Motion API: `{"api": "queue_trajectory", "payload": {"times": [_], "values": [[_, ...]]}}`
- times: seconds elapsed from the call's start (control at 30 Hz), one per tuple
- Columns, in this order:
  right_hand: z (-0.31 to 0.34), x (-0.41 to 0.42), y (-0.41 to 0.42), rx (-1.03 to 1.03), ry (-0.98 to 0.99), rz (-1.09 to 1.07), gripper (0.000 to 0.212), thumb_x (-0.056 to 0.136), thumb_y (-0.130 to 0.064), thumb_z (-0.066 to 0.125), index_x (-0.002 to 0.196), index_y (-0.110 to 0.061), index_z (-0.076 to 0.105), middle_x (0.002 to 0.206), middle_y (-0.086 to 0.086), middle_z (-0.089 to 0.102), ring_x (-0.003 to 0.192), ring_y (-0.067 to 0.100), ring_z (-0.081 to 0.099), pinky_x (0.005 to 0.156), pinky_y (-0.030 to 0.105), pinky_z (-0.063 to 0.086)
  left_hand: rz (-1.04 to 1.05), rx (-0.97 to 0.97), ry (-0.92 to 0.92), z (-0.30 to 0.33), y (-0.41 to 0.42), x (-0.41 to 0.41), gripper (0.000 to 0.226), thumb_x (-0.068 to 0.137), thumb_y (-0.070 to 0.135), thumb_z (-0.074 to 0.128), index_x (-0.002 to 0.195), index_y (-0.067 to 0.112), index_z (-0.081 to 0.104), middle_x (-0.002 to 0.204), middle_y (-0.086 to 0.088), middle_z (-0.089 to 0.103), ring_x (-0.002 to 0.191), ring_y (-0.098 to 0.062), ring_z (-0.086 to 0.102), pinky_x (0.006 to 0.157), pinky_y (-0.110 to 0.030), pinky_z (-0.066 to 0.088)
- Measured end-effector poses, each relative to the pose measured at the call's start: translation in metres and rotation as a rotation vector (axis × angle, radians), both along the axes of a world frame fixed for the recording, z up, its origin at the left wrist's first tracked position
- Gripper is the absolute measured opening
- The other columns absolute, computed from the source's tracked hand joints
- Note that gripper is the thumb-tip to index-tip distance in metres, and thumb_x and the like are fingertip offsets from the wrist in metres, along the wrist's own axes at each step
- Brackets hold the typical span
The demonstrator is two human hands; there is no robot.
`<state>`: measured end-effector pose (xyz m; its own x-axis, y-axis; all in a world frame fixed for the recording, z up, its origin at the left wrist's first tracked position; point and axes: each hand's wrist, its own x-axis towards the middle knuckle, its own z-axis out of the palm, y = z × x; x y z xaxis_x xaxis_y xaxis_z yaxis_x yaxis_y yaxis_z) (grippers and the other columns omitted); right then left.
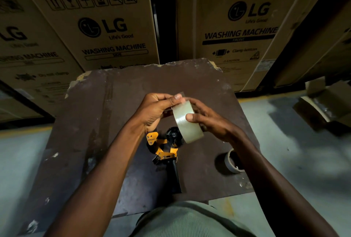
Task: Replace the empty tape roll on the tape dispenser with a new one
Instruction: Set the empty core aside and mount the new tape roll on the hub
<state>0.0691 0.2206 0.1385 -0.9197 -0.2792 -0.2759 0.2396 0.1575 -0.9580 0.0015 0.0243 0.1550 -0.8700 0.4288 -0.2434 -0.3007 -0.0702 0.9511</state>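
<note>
A full roll of clear tape [187, 123] is held in the air above the brown table [91, 122]. My right hand [210, 120] grips the roll, thumb across its outer face. My left hand [157, 109] pinches the loose end of the tape at the roll's top, thumb and fingers together. Below the roll lies the yellow and black tape dispenser [165, 151] on its side, its black hub bare and its black handle pointing toward me. An empty cardboard core [232, 160] stands on the table to the right, partly hidden by my right forearm.
Tall cardboard washing-machine boxes [106, 27] stand right behind the table, with another carton [237, 18] to the right. An open cardboard box [326, 101] lies on the grey floor at the right. The table's far corners are chipped.
</note>
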Motion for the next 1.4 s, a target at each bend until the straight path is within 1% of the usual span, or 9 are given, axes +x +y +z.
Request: {"api": "queue_trajectory", "payload": {"times": [0.17,0.37,0.5,0.63,0.8,0.97,1.1,1.23,1.4], "values": [[-0.007,0.001,0.005,0.062,-0.063,0.039,0.083,0.076,-0.044,0.075,0.149,-0.034,0.037,0.144,0.000,0.054,0.129,0.024,0.057,0.095,0.046,0.055,-0.026,0.058,-0.025,-0.014,-0.006,0.003,0.035,0.078,0.030,0.077,0.095,0.000,0.076,0.105,-0.013,0.077,0.105,-0.023,0.072,0.084,-0.029,0.057],[-0.011,-0.006,0.011,0.203,-0.028,0.148,0.111,0.063,-0.046,0.083,0.158,-0.038,0.027,0.150,0.000,0.050,0.130,0.023,0.056,0.106,0.048,0.053,0.020,0.177,-0.145,-0.035,-0.021,0.008,0.018,0.079,0.026,0.074,0.087,0.009,0.078,0.096,-0.012,0.078,0.095,-0.019,0.074,0.084,-0.030,0.057],[-0.015,-0.014,0.005,0.392,0.046,0.178,0.110,0.071,-0.045,0.087,0.159,-0.042,0.021,0.157,0.002,0.040,0.138,0.025,0.046,0.112,0.048,0.047,0.067,0.222,-0.133,-0.052,-0.032,0.015,0.018,0.079,0.024,0.074,0.087,0.009,0.080,0.109,-0.015,0.076,0.111,-0.025,0.069,0.101,-0.035,0.052],[-0.023,-0.021,-0.007,0.614,0.142,0.171,0.119,0.070,-0.045,0.090,0.161,-0.030,0.015,0.157,0.012,0.036,0.141,0.032,0.041,0.114,0.047,0.042,0.152,0.038,-0.054,-0.069,-0.049,0.020,0.017,0.078,0.025,0.077,0.089,0.013,0.080,0.103,-0.008,0.078,0.105,-0.020,0.070,0.095,-0.036,0.053],[-0.040,-0.025,-0.022,0.819,0.192,0.191,0.124,0.065,-0.052,0.089,0.159,-0.019,0.016,0.155,0.015,0.036,0.137,0.035,0.044,0.108,0.045,0.045,0.172,-0.251,0.101,-0.092,-0.069,0.023,0.007,0.086,0.009,0.074,0.093,0.009,0.075,0.093,-0.011,0.074,0.076,-0.003,0.068,0.069,-0.017,0.055],[-0.061,-0.028,-0.036,0.915,0.215,0.228,0.124,0.063,-0.057,0.086,0.159,-0.017,0.018,0.149,0.014,0.039,0.137,0.035,0.039,0.111,0.051,0.041,0.104,-0.464,0.196,-0.117,-0.085,0.031,0.012,0.086,0.007,0.074,0.097,0.003,0.076,0.099,-0.014,0.076,0.088,-0.017,0.070,0.078,-0.020,0.056],[-0.079,-0.029,-0.043,0.940,0.241,0.207,0.122,0.064,-0.054,0.087,0.160,-0.017,0.022,0.149,0.014,0.041,0.136,0.035,0.041,0.113,0.046,0.039,0.139,-0.604,0.275,-0.132,-0.088,0.037,0.017,0.082,0.008,0.077,0.085,0.025,0.076,0.088,0.008,0.071,0.080,0.003,0.068,0.077,-0.012,0.051],[-0.089,-0.034,-0.048,0.946,0.240,0.216,0.123,0.064,-0.058,0.084,0.161,-0.017,0.020,0.152,0.013,0.039,0.137,0.035,0.040,0.113,0.048,0.038,0.170,-0.808,0.305,-0.142,-0.088,0.038,0.010,0.079,0.025,0.081,0.088,0.021,0.080,0.089,-0.001,0.072,0.085,-0.019,0.069,0.078,-0.034,0.054],[-0.094,-0.041,-0.053,0.986,0.239,0.253,0.127,0.060,-0.066,0.077,0.161,-0.015,0.020,0.151,0.015,0.041,0.136,0.034,0.042,0.114,0.048,0.038,0.167,-0.865,0.229,-0.145,-0.087,0.045,0.012,0.078,0.033,0.079,0.086,0.024,0.079,0.090,0.003,0.078,0.085,-0.015,0.071,0.078,-0.036,0.058]]}}
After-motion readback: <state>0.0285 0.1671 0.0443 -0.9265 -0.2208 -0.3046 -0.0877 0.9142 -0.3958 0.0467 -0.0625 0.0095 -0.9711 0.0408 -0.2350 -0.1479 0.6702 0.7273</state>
